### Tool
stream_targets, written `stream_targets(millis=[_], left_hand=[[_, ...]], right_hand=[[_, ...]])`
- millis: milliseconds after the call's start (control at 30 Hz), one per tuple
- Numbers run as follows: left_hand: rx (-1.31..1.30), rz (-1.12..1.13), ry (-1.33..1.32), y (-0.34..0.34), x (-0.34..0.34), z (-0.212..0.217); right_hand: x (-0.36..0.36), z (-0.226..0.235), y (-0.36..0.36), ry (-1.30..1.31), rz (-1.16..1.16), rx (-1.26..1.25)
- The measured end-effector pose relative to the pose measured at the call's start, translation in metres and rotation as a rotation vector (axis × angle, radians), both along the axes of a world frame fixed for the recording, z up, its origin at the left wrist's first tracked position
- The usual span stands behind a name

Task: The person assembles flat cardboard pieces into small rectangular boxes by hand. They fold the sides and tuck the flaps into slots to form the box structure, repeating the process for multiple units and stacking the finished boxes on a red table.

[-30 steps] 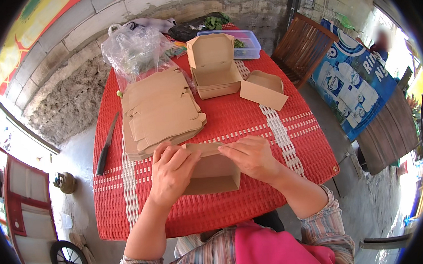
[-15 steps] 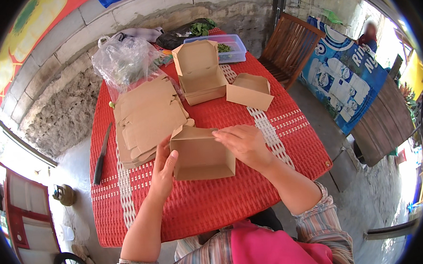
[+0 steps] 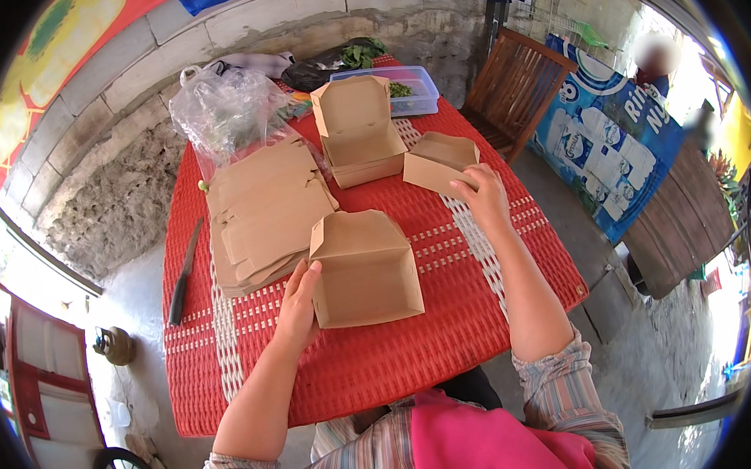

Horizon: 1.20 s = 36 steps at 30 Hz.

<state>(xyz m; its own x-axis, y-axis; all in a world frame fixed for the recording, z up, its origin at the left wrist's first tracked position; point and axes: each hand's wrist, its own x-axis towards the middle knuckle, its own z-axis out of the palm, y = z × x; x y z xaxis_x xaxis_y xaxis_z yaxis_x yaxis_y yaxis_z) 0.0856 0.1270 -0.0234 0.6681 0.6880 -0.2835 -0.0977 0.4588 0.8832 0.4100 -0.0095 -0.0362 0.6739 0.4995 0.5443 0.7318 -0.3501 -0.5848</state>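
An open brown cardboard box (image 3: 368, 290) stands near the front of the table, its lid (image 3: 363, 233) raised at the far side. My left hand (image 3: 299, 306) grips its left wall, thumb along the rim and fingers outside. Farther right, my right hand (image 3: 486, 196) has thumb and fingers closed on the near right corner of a smaller, lidless cardboard box (image 3: 432, 174). Behind them stands another open cardboard box (image 3: 362, 142) with its lid up. Left of the boxes lies a stack of flat, unfolded cardboard boxes (image 3: 264, 211).
A dark-handled knife (image 3: 179, 287) lies along the left edge of the red woven table (image 3: 382, 366). Toward the back are a clear plastic bag (image 3: 225, 111), a translucent tub (image 3: 419, 88) with greens and a dark bag (image 3: 312, 72). A wooden chair (image 3: 512, 87) stands at the far right.
My right hand has left the front box and moved right and away to the smaller box. The front box's lid has swung up and back, while my left hand stays on its side.
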Motion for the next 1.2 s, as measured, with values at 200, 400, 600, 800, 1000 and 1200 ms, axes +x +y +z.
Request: stream_targets(millis=[200,400,600,800,1000,1200], left_hand=[[0.098,-0.039,-0.093,0.021,-0.011,-0.022],[-0.089,0.107,-0.226,0.015,-0.008,-0.012],[1.508,0.198,0.321,0.02,-0.024,-0.033],[1.314,0.201,0.13,0.01,-0.024,-0.007],[1.435,0.278,0.346,0.014,-0.023,-0.01],[0.688,0.081,0.049,0.01,-0.025,-0.016]], right_hand=[[-0.034,0.023,0.002,-0.031,0.116,0.367],[-0.106,0.05,-0.017,-0.397,0.392,0.459],[-0.145,0.044,-0.01,-0.583,0.662,0.276],[-0.148,0.04,-0.007,-0.576,0.8,0.121],[-0.15,0.052,-0.01,-0.425,0.866,0.134],[-0.124,0.034,0.001,0.504,0.65,0.447]])
